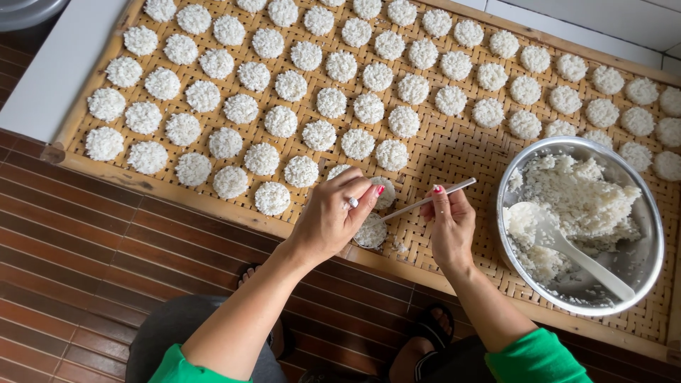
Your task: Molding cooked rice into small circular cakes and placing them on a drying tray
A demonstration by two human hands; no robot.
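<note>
A rice disc (371,231) is pinned at the tray's (454,152) near edge under the left hand (333,216), fingers closed on it. A thin white stick (429,199) is pinched in the right hand (448,225) (long axis slanting up-right), its tip directed left toward the disc. The left hand is nearer. The bowl (642,206) stands to the right.

One head-worn camera is looking almost straight down from above the person's own forearms, sitting fairly close over the near edge of the woven bamboo tray (454,152). The tray's far edge and left corner are running out of view at the top, its right end being cut off
</note>
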